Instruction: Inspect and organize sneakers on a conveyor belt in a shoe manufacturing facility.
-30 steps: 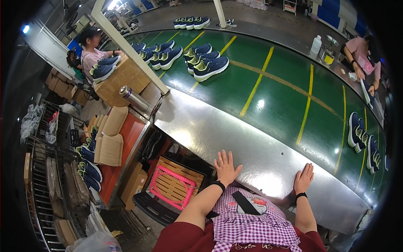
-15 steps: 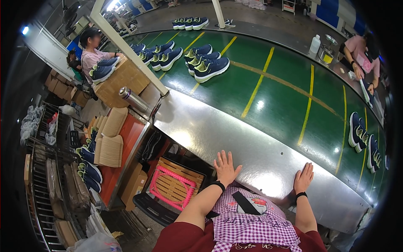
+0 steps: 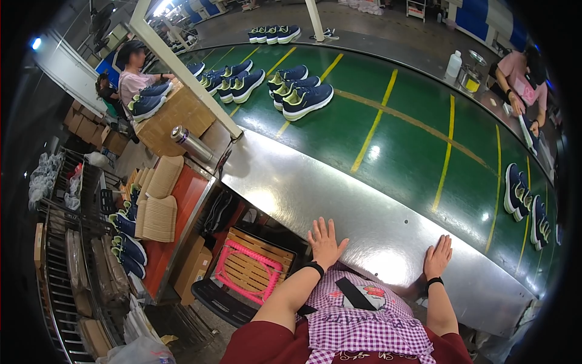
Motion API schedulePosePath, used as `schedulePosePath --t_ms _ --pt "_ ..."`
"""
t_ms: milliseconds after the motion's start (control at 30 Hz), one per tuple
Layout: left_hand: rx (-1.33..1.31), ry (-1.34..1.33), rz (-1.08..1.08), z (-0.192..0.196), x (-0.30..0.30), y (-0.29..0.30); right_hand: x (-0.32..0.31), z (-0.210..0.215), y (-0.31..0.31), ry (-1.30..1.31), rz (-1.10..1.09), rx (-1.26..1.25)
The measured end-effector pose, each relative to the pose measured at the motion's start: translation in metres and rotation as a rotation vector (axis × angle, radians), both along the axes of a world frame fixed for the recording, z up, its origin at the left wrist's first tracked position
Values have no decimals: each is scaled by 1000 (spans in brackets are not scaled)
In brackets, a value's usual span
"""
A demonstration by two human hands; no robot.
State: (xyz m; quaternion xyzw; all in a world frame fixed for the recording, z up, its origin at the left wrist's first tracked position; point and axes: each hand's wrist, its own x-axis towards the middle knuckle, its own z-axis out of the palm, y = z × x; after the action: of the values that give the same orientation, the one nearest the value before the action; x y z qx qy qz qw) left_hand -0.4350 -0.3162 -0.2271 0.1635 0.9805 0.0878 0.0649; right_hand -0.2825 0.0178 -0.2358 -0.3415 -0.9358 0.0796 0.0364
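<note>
My left hand point(image 3: 327, 244) lies flat on the shiny metal ledge point(image 3: 291, 194), fingers spread and empty. Farther right along the same ledge rests my right hand point(image 3: 437, 257), also stretched out with nothing in it. Beyond the ledge runs a green conveyor belt point(image 3: 418, 130) marked with yellow lines. Navy sneakers point(image 3: 308, 102) with white soles and lime linings stand on it ahead of my left hand. More navy sneakers point(image 3: 516, 191) sit on the belt at the far right.
A red-topped table point(image 3: 182, 209) with tan molded inserts point(image 3: 159, 217) stands at left. Near it are a steel flask point(image 3: 191, 142), a cardboard box point(image 3: 176, 118) and a wooden-slatted chair point(image 3: 251, 264). Two co-workers point(image 3: 134, 82) point(image 3: 522, 85) sit across and left; a white post point(image 3: 188, 73) rises beside the belt.
The belt's yellow lines and the sneakers on it have shifted slightly to the right. The co-worker at left has turned their head a little. My hands have stayed in place.
</note>
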Motion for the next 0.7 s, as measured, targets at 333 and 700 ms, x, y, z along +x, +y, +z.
schedulePosePath --t_ms 333,700 --pt "1 9 3 1 -3 -4 -5 8 -8 1 -4 -7" --pt "-62 -50 19 8 -6 -5 -6 7 -9 -12 0 10"
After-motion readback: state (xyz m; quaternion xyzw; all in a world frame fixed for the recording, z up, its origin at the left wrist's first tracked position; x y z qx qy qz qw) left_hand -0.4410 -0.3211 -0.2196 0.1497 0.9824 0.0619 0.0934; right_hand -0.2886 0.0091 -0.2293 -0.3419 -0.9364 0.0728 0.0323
